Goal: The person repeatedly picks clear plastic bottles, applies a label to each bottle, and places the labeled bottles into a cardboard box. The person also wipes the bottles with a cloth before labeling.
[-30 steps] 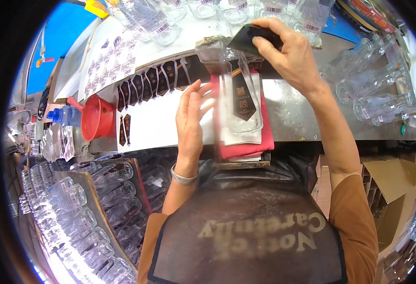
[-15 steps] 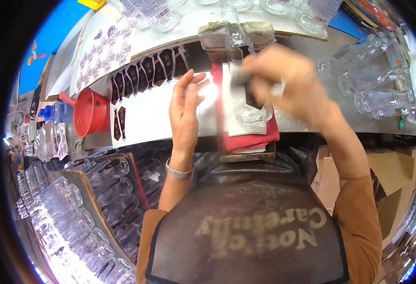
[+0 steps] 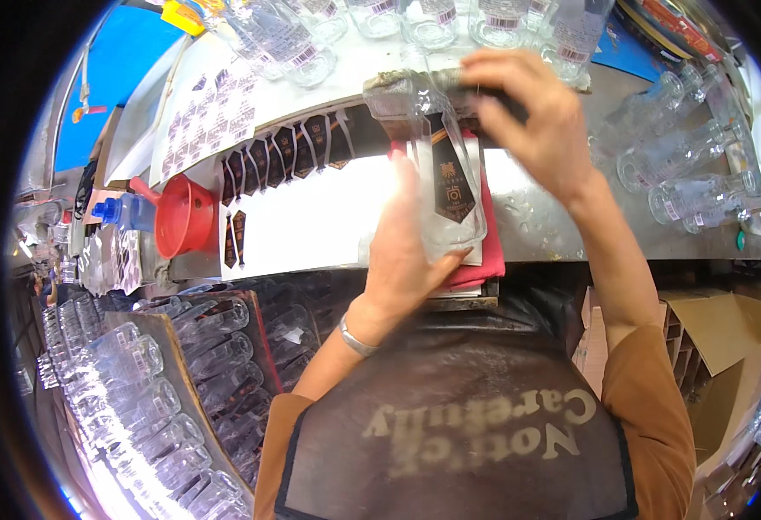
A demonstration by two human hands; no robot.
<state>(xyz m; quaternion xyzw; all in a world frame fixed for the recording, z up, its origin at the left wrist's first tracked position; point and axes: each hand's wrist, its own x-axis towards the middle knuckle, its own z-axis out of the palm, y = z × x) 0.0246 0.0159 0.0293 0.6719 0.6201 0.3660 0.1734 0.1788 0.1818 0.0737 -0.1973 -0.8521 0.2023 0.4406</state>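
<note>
A clear glass bottle [image 3: 482, 227] lies on its back, its base toward me, with a black, tie-shaped label [image 3: 452, 178] on its upper face. Under it are a white cloth and a folded red cloth [image 3: 491, 260]. My left hand [image 3: 398, 256] closes on the bottle's lower left, fingers along the side and thumb at the base; the fingertips are blurred. Over the bottle's shoulder, right of the neck, my right hand [image 3: 541, 117] is bent, its fingers curled around a small dark piece that I cannot make out. A rolled, greyish cloth [image 3: 389, 100] supports the neck.
Black labels [image 3: 298, 143] line a white sheet [image 3: 302, 225] at left, near a red dipper [image 3: 185, 217]. Upright bottles [image 3: 432, 26] stand along the back; others [image 3: 701, 199] lie at right. Bottle-filled crates [image 3: 216, 347] stand lower left, a cardboard box [image 3: 727, 338] lower right.
My left hand has moved right, from open above the white sheet to the bottle's side. My right hand has gone up and away from the label, uncovering it. The whole view has shifted slightly.
</note>
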